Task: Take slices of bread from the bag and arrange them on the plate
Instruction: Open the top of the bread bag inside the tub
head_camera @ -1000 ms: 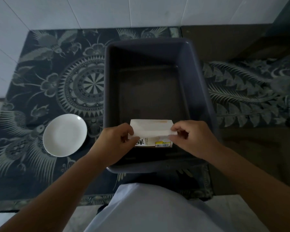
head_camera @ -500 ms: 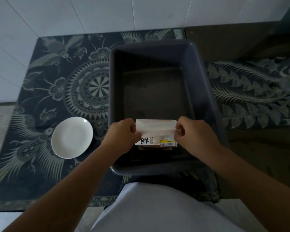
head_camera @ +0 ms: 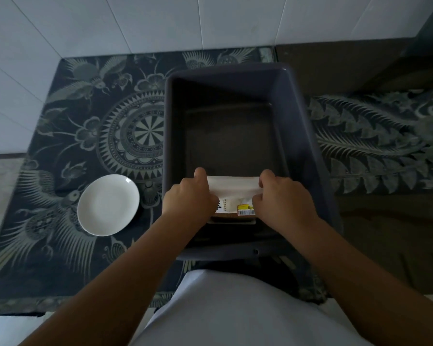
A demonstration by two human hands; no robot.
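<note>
I see the bread bag (head_camera: 233, 196) low in the grey bin (head_camera: 308, 151), against the bin's near wall. My left hand (head_camera: 189, 198) pinches its left edge, my right hand (head_camera: 283, 198) its right edge; the white top flap is stretched between the fingers. The hands cover both ends of the bag, its print is partly hidden, and no slices are visible. The white plate (head_camera: 108, 204) sits bare on the patterned cloth (head_camera: 73, 116), beside the bin's near-left corner.

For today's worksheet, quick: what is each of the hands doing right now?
Left hand: closed, gripping the left end of the bread bag.
Right hand: closed, gripping the bag's right end.
</note>
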